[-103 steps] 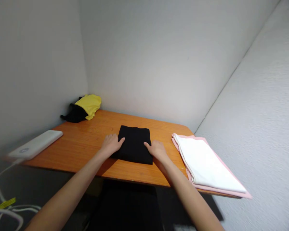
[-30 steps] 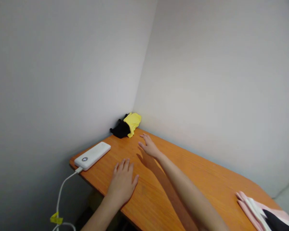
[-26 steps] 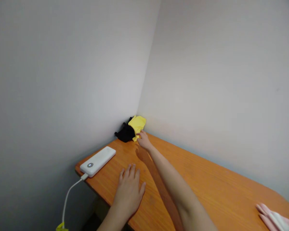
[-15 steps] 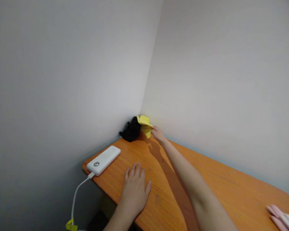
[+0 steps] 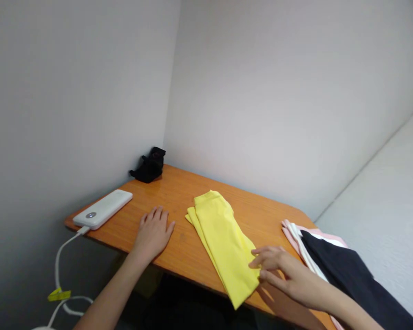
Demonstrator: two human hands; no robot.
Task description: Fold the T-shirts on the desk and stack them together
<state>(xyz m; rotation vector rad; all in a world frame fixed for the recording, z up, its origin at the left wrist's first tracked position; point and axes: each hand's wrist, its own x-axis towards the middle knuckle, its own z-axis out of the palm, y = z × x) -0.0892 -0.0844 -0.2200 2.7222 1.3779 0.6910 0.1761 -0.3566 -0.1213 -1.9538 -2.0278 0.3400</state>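
A long piece of yellow cloth (image 5: 223, 243), folded and shaped like a sleeve, lies slantwise across the table, its near end hanging slightly over the front edge. My right hand (image 5: 285, 272) hovers by the near right side of this cloth, fingers apart and thumb spread; whether the fingertips touch it I cannot tell. Flat on the tabletop to the left rests my left hand (image 5: 153, 233), fingers stretched out and holding nothing.
A white power bank (image 5: 105, 208) with a plugged-in white cable (image 5: 57, 261) lies at the table's (image 5: 182, 220) left edge. A black bundle (image 5: 149, 166) sits in the back corner. Black cloth (image 5: 344, 261) lies over white and pink cloths at right. Walls border the table.
The yellow cloth came from the back corner to the table's middle front and was let go by my right hand. My left hand stays flat. The view turned right, showing the cloths there.
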